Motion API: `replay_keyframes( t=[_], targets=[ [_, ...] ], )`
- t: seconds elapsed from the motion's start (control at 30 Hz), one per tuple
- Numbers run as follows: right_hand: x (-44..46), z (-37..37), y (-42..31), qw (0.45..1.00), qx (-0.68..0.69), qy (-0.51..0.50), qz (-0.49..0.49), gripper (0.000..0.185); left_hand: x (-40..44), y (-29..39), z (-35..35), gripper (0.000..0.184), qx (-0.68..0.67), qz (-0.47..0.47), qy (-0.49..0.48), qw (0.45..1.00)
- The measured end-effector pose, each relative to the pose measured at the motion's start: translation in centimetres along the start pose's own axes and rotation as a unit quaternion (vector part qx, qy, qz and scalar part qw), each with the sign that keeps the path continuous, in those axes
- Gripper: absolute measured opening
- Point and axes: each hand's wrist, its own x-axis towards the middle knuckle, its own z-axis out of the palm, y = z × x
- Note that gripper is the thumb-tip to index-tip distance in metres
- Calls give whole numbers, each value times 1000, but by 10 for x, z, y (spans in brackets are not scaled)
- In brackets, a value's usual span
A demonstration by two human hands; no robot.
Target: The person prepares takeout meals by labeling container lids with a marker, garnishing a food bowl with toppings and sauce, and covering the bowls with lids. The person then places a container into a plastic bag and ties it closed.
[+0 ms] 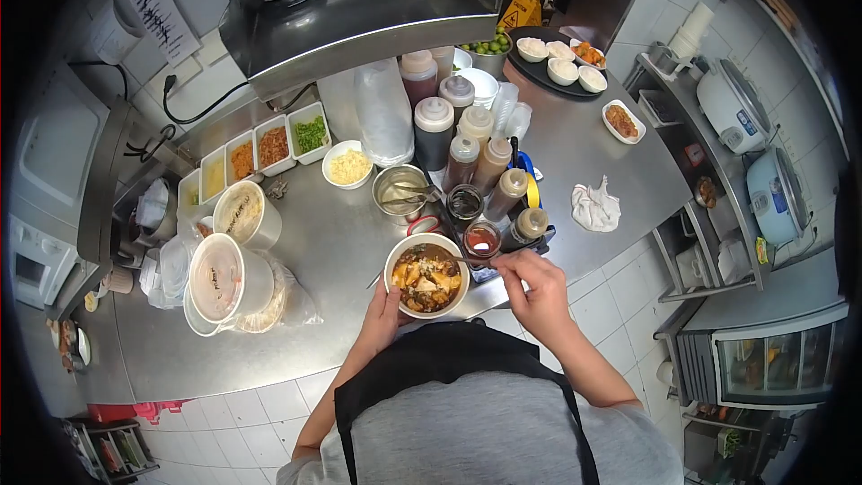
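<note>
A white bowl (426, 277) of dark broth with yellow and white pieces stands at the counter's near edge. My left hand (384, 310) is against the bowl's left side, its fingers together on the wall. To the right of the bowl, my right hand (532, 280) pinches the handle of a thin utensil (467, 260) whose far end reaches into the bowl. Just behind that utensil is a small jar of red sauce (482, 238). A metal pot (401, 189) with tongs and red-handled scissors (424, 224) lie beyond the bowl.
Squeeze bottles (462, 157) crowd behind the bowl on the right. At left are large white tubs (218, 278) and trays of toppings (272, 145). A crumpled cloth (595, 206) lies to the right, below a small dish (623, 121) and a black tray (539, 76) of bowls.
</note>
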Motion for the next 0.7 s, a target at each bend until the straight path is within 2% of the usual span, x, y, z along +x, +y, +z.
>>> replay_keyframes(
  t=[0.17,0.27,0.3,0.33,0.4,0.43,0.47,0.5,0.53,0.57,0.63,0.67,0.7],
  targets=[
    [-1,-13,-8,999,5,-3,-32,11,-2,2,3,52,14,11,4,1000],
    [-5,3,12,998,-10,-27,-57,10,1,-2,2,46,40,20,58,997],
    [-7,8,17,998,-10,-27,-58,10,10,-8,-6,39,155,67,92,981],
    [-8,13,22,998,51,-27,14,8,16,-15,-12,38,267,114,126,949],
    [-12,24,38,972,182,-36,144,8,12,16,-1,34,319,108,143,931],
    [-14,21,47,972,185,-38,141,8,10,26,4,35,371,99,157,910],
    [-12,16,50,921,308,-36,236,11,11,27,5,35,371,100,161,909],
    [-9,11,54,845,423,-33,324,13,13,27,5,34,406,146,175,885],
    [-5,0,56,822,445,-18,355,15,15,28,5,33,440,192,189,857],
    [1,-13,56,821,446,-2,356,14,16,29,4,33,440,198,194,854],
    [4,-29,59,896,315,54,308,11,12,27,0,30,442,197,205,851],
    [4,-30,58,897,318,58,302,11,10,25,-4,30,432,207,209,853],
    [3,-30,58,959,180,59,211,9,5,27,-8,30,434,214,209,850]
  ],
)
